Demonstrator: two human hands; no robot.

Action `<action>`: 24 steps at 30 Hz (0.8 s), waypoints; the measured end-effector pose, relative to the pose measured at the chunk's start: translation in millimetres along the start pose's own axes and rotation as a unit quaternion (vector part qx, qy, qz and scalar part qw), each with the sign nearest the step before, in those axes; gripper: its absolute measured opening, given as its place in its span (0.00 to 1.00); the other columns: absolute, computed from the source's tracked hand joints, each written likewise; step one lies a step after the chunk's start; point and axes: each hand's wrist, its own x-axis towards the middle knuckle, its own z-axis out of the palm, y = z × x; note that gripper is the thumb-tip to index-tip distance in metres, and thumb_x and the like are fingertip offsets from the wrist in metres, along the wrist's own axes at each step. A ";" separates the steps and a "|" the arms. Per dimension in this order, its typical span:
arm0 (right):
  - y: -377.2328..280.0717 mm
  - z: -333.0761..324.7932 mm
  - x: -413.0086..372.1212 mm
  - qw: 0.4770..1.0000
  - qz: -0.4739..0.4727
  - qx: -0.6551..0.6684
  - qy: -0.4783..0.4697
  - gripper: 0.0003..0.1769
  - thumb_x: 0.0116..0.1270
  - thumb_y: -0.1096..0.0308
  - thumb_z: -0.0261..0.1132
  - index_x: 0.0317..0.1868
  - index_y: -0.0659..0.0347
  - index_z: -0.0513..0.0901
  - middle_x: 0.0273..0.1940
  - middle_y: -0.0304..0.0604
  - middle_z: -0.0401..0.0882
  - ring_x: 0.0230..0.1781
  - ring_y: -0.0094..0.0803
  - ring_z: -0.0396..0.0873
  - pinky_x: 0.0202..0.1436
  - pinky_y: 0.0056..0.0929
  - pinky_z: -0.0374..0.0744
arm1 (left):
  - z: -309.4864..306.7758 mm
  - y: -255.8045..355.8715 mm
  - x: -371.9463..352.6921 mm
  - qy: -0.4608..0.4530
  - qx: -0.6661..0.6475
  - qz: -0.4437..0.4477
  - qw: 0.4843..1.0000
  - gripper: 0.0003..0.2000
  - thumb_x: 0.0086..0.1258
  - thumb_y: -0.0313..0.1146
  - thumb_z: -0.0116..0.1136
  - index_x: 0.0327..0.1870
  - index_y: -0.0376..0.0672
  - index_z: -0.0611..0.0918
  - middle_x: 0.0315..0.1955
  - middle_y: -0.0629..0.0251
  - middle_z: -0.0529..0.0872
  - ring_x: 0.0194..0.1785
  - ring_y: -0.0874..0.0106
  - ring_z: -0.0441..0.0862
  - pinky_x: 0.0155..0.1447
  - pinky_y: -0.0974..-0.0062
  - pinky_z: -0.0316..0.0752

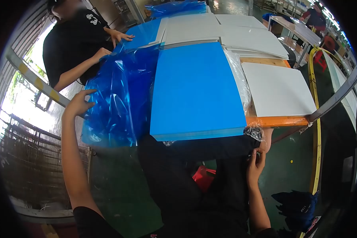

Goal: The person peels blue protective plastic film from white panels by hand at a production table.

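Blue film (pixel 115 107), long axis front-to-back

L hand (pixel 80 104) at edge of blue film pile (pixel 119 95), L of blue sheet stack (pixel 198 91). R hand (pixel 256 160) low, nr bench (pixel 279 121) edge.

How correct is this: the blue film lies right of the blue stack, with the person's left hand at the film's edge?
Wrong side: the head view shows the blue film left of the blue stack, with the left hand at the film's edge.
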 end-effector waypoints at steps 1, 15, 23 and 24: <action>0.8 -0.3 0.4 1.000 -0.001 -0.008 -0.002 0.05 0.83 0.69 0.58 0.48 0.61 0.75 0.40 0.34 0.75 0.31 0.17 0.71 0.35 0.18 0.72 | -5.4 7.6 -4.8 -0.008 0.004 -0.052 0.999 0.28 0.68 0.28 0.69 0.71 0.47 0.79 0.62 0.51 0.84 0.65 0.57 0.82 0.68 0.62 0.76; -1.7 1.2 0.9 1.000 -0.007 0.001 0.006 0.05 0.83 0.69 0.58 0.47 0.61 0.76 0.39 0.33 0.74 0.31 0.17 0.71 0.35 0.18 0.72 | 112.3 25.9 99.5 0.175 0.003 0.192 0.966 0.23 0.86 0.45 0.44 0.75 0.44 0.74 0.77 0.48 0.69 0.79 0.50 0.66 0.80 0.59 0.63; -1.0 1.3 2.4 1.000 -0.005 -0.018 -0.001 0.05 0.83 0.69 0.58 0.47 0.61 0.76 0.40 0.33 0.74 0.31 0.17 0.71 0.35 0.18 0.72 | 78.8 67.3 64.0 0.289 -0.028 0.148 0.945 0.16 0.76 0.43 0.61 0.58 0.47 0.87 0.69 0.52 0.78 0.72 0.51 0.75 0.74 0.59 0.70; 0.7 1.2 2.5 1.000 -0.001 -0.013 -0.001 0.05 0.83 0.69 0.58 0.47 0.61 0.76 0.40 0.33 0.74 0.31 0.17 0.71 0.35 0.18 0.72 | 71.3 77.0 57.7 0.327 -0.013 0.143 0.934 0.16 0.77 0.42 0.61 0.57 0.45 0.88 0.67 0.53 0.80 0.69 0.51 0.77 0.73 0.59 0.71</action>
